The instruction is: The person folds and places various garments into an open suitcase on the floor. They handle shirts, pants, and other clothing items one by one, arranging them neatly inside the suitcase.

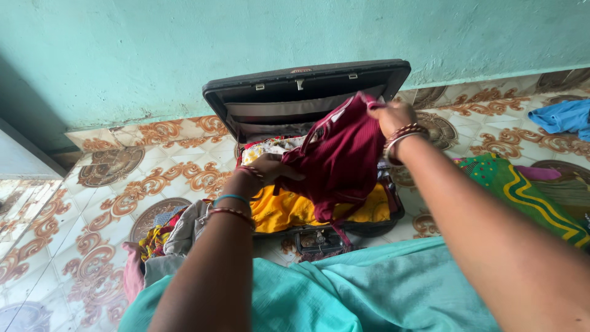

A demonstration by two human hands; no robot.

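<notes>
I have the maroon garment (341, 157) stretched between both hands just above the open suitcase (307, 83) at centre frame: my right hand (393, 117), up and to the right, has its fingers closed tight on the top edge, while my left hand (270, 169), lower and to the left, is curled shut on the cloth's left side. The garment's long axis runs on a slant from upper right down to lower left, hanging over the yellow cloth (289, 209) packed inside, and the left hand sits nearer the case's contents.
</notes>
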